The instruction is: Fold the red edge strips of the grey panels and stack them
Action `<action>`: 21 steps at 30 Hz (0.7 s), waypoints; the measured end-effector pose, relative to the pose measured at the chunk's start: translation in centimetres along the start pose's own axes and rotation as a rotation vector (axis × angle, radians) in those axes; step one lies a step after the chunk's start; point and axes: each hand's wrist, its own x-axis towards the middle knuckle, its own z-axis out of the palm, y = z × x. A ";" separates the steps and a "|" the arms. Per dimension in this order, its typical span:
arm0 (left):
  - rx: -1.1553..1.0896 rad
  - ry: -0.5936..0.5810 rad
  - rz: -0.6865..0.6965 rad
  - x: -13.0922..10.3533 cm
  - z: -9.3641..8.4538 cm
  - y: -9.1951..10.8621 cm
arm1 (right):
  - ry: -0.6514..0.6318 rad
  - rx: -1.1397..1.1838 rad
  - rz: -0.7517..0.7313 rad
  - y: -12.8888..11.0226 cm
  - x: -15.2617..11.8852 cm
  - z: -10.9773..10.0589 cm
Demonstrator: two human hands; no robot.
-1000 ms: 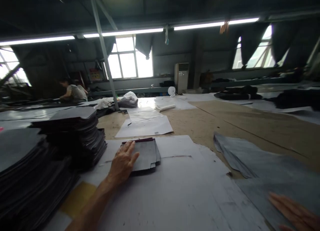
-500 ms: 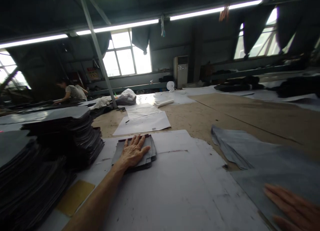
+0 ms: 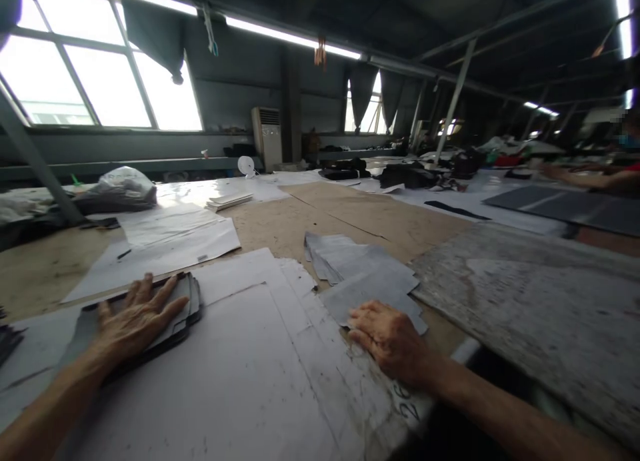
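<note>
My left hand [image 3: 137,324] lies flat with fingers spread on a small stack of dark grey fabric pieces [image 3: 187,308], left of centre on the white paper [image 3: 240,374]. On the right, my right hand [image 3: 387,338] is at the near edge of fanned-out light grey fabric pieces [image 3: 355,264]. Its fingers are bent and pressed together on the nearest piece, with the thumb low beside them; the fingertips are partly hidden. The fanned pieces overlap one another on the brown board [image 3: 280,224].
A worn grey slab [image 3: 525,294] borders the work area on the right, with a dark gap in front. White sheets [image 3: 175,244], a plastic-wrapped bundle [image 3: 125,188] and a metal post [image 3: 40,158] stand beyond my left hand. Another person's arm [image 3: 590,178] reaches in at far right.
The view has swung to the right. My right hand, earlier blurred with fingers stretched over the grey pieces, now has its fingers drawn in at their near edge. My left hand stays on its stack.
</note>
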 end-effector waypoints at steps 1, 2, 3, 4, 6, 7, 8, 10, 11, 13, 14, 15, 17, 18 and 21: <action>0.027 0.058 0.003 -0.3 -0.6 0.5 | 0.026 0.020 0.032 0.2 0.2 -0.1; 0.045 0.140 0.010 -0.6 -1.2 1.1 | 0.059 0.038 0.079 0.4 0.4 -0.2; 0.042 0.225 0.024 -1.1 -1.9 1.7 | 0.097 0.054 0.136 0.7 0.6 -0.6; 0.003 0.297 0.040 -1.6 -2.6 2.5 | 0.143 0.066 0.200 0.9 0.7 -1.0; -0.200 0.274 0.036 -3.3 -4.1 4.4 | 0.250 0.078 0.322 0.8 1.0 -2.1; -0.361 0.179 0.014 -4.3 -4.8 5.6 | 0.301 0.080 0.366 0.4 1.1 -2.5; -0.547 0.011 -0.038 -5.5 -5.4 6.9 | 0.347 0.082 0.395 -0.3 1.2 -2.9; -0.932 -0.409 -0.182 -8.1 -6.6 10.0 | 0.397 0.090 0.388 -2.8 1.3 -3.0; -1.122 -0.558 -0.223 -9.4 -7.2 11.5 | 0.418 0.095 0.330 -4.5 1.2 -2.7; -1.346 -0.736 -0.319 -11.5 -8.0 14.2 | 0.478 0.108 0.087 -8.0 1.0 -1.2; -1.432 -0.773 -0.365 -12.3 -8.2 15.1 | 0.519 0.116 -0.047 -9.7 0.8 -0.1; -1.496 -0.791 -0.405 -12.9 -8.3 15.7 | 0.541 0.133 -0.153 -11.2 0.6 1.1; -1.574 -0.784 -0.489 -13.6 -8.1 15.8 | 0.579 0.170 -0.276 -13.6 0.2 3.9; -1.594 -0.773 -0.528 -13.8 -7.8 15.5 | 0.590 0.182 -0.296 -14.5 0.0 5.1; -1.612 -0.728 -0.603 -13.9 -7.1 14.3 | 0.595 0.164 -0.304 -15.9 -0.4 7.4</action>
